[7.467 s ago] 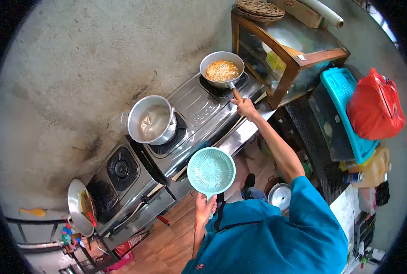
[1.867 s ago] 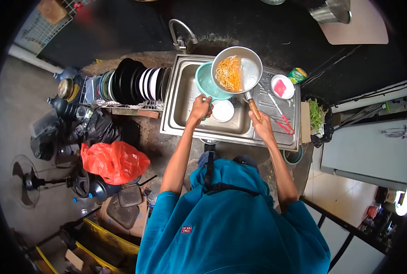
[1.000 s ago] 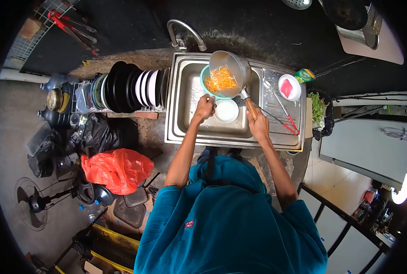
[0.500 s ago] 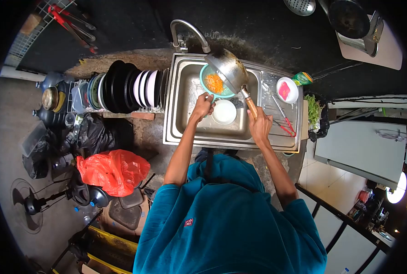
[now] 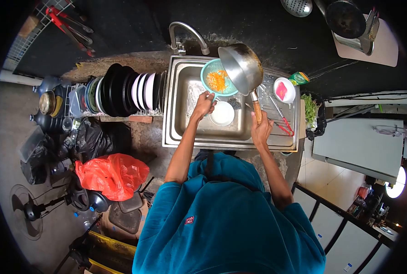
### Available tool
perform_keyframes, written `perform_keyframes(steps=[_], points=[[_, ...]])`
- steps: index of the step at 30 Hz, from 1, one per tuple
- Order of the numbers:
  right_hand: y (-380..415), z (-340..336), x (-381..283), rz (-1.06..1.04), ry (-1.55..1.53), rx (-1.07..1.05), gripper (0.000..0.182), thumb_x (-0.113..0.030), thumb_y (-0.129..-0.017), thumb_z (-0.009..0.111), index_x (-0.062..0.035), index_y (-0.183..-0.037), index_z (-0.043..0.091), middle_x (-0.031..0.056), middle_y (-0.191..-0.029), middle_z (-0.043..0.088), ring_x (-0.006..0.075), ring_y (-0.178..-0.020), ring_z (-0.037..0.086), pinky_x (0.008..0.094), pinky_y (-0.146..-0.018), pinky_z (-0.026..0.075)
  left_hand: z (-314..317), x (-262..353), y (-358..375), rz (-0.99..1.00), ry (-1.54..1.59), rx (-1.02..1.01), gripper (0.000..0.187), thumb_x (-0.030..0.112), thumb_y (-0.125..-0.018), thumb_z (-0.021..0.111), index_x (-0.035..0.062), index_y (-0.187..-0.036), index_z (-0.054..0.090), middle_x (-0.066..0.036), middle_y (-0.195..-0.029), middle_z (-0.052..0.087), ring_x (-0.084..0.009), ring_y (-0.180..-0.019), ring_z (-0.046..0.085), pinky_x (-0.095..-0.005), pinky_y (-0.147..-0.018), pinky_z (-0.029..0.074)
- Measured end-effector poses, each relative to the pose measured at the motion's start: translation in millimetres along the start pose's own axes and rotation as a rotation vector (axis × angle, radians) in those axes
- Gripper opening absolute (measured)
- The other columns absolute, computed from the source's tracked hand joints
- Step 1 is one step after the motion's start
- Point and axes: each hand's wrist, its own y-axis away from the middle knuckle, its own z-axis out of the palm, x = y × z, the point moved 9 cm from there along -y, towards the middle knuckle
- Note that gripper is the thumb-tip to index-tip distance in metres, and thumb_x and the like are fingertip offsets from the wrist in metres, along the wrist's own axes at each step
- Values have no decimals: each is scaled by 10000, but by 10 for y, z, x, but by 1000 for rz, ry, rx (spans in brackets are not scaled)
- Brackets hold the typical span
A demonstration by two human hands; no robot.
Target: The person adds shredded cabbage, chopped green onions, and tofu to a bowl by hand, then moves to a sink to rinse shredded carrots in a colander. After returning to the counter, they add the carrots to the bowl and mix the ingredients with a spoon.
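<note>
Our left hand [image 5: 204, 107] gripped the strainer [image 5: 207, 71] of noodles [image 5: 217, 81] over the sink [image 5: 178, 114]; our right hand [image 5: 262, 129] clasped the tilted pan [image 5: 245, 73] just right. Pouring seemed nearly finished, needing steadiness.

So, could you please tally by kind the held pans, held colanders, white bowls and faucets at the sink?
Held pan: 1
Held colander: 1
White bowls: 2
Faucet: 1
Total: 5

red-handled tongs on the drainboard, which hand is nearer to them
Right. The right hand, gripping the saucepan by its handle, is just left of the tongs; the left hand is farther left, at the strainer over the sink.
</note>
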Motion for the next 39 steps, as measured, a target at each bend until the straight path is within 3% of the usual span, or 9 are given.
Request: perform_keyframes(steps=[5,8,11,13,14,17,22,24,39], points=[[51,9,86,98,-90,-11,342,-362,-881,586,-30,-963,578,175,-685,594,346,-646,536,385,-811,355,-58,-85,-31,-12,-5,10,164,206,-972,435,43,-963,420,-37,-628,464,-84,-421,356,-251,-367,274],[96,-8,143,116,-95,28,308,-312,-878,594,-19,-972,585,224,-711,600,392,-635,540,416,-741,383,-109,-121,15,-27,-18,20,168,205,-969,443,39,-987,416,-33,-617,463,-87,-417,360,-250,-365,278],[180,-23,298,203,-214,35,304,-305,-883,598,-8,-947,585,177,-671,585,309,-583,524,395,-645,410,-223,-88,61,8,-79,96,182,224,-967,449,46,-993,421,-29,-595,470,-87,-408,376,-248,-358,284],[266,-39,479,302,-467,48,294,-286,-891,603,6,-914,581,79,-628,531,171,-562,471,339,-548,392,-281,-103,91,14,-108,88,180,226,-967,448,48,-981,424,-31,-597,475,-84,-410,382,-246,-356,285],[305,-106,559,318,-461,64,294,-286,-891,603,6,-914,581,79,-628,531,171,-562,471,339,-548,392,-315,-81,88,30,-123,92,178,228,-968,447,51,-969,427,-33,-600,479,-81,-412,388,-245,-353,285],[509,-344,626,426,-589,100,228,-234,-904,601,-13,-856,576,-36,-624,430,50,-573,370,239,-495,315,-415,-120,82,10,-138,133,189,243,-970,450,60,-924,433,-20,-596,463,-71,-412,385,-227,-345,276],[788,-485,1059,478,-640,199,215,-233,-919,586,-53,-807,555,-60,-606,408,27,-532,347,215,-464,278,-527,-222,84,-22,-43,167,175,235,-969,454,66,-923,436,-13,-591,452,-67,-416,373,-224,-347,265],[939,-472,1273,679,-869,210,219,-249,-920,589,-75,-795,545,-67,-580,395,28,-489,337,221,-434,266,-549,-248,81,28,31,155,176,235,-968,463,67,-924,434,-12,-589,449,-64,-409,354,-226,-349,258],[1371,-633,1651,908,-1095,269,307,-343,-937,539,-61,-817,532,-57,-557,379,33,-458,340,196,-400,233,-401,87,326,153,39,162,252,279,-1000,393,76,-851,409,-6,-567,415,-74,-387,335,-216,-347,266]])
